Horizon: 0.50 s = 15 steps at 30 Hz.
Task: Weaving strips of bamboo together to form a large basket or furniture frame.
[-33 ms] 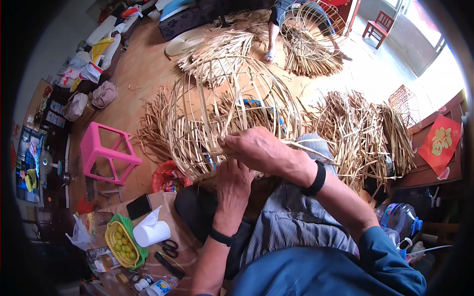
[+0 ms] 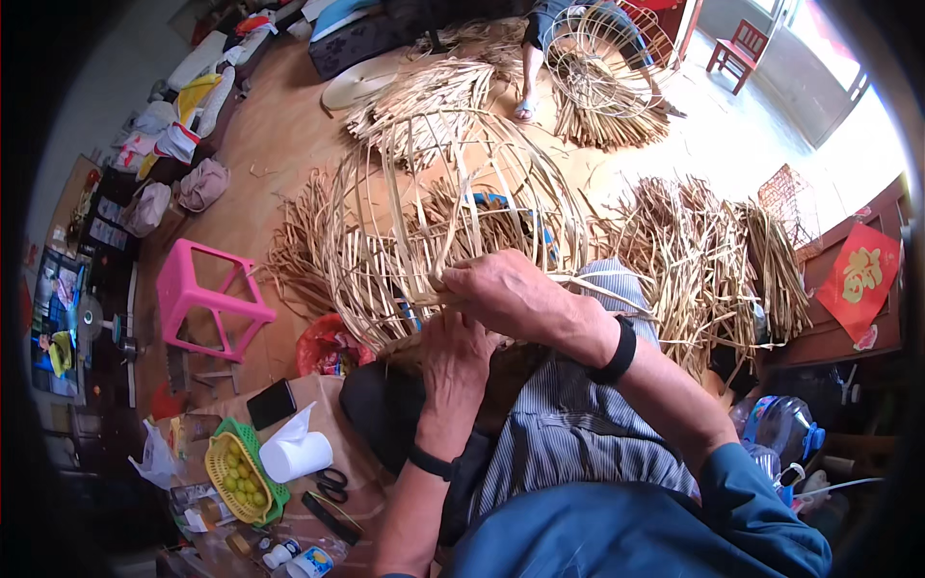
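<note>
A round, open basket frame of pale flat plant strips leans in front of me, its near edge at my lap. My right hand is closed at that near edge, thumb and fingers pinching a strip. Just below it, my left hand is bent against the same edge; its fingertips are partly hidden, and it seems to grip the strips there. Loose strip ends stick out to the right past my right wrist, over the striped cloth on my lap. Both wrists wear black bands.
Bundles of dry strips lie on the floor to the right and ahead. A pink stool and a red bag are at left. Scissors, a paper roll and a fruit basket sit near left. Another person sits at the far side with a second frame.
My right hand has shifted very slightly at the basket's edge, and my left fingers have moved a little under it. The rest looks the same.
</note>
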Available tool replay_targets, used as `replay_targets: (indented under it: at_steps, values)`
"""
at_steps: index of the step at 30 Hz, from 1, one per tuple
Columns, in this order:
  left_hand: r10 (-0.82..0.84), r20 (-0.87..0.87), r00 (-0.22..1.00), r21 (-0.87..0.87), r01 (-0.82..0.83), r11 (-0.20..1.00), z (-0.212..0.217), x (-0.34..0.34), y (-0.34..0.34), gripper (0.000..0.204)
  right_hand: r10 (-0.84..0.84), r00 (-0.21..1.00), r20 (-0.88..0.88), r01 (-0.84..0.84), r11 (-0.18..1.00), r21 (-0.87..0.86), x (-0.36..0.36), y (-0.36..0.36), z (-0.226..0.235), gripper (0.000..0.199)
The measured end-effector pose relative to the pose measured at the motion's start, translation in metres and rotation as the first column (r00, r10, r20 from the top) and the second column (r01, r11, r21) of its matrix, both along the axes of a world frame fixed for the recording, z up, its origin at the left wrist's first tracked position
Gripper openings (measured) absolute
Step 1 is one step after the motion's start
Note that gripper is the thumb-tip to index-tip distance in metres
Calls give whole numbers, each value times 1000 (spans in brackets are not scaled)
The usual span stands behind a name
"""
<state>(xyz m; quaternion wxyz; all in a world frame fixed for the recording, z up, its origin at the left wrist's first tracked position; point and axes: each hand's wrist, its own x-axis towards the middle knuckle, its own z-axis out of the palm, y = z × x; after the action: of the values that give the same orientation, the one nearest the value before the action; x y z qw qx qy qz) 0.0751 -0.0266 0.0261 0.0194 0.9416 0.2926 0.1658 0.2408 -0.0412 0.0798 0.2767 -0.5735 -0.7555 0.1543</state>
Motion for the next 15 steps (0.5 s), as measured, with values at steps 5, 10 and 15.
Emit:
replay_targets:
  at_steps: [5, 10, 15]
  values:
    - [71, -32, 997, -189, -76, 979, 11, 6, 0, 34, -282, 878, -386, 307, 952, 1, 8, -40, -27, 27]
    - [29, -54, 998, -273, -43, 961, 30, 2, 0, 30, -413, 826, -384, 468, 882, 58, 1, -63, -59, 33]
    - [13, -60, 998, -421, -37, 906, 39, 3, 14, 28, -358, 894, -271, 404, 904, 140, -10, -52, -77, 36]
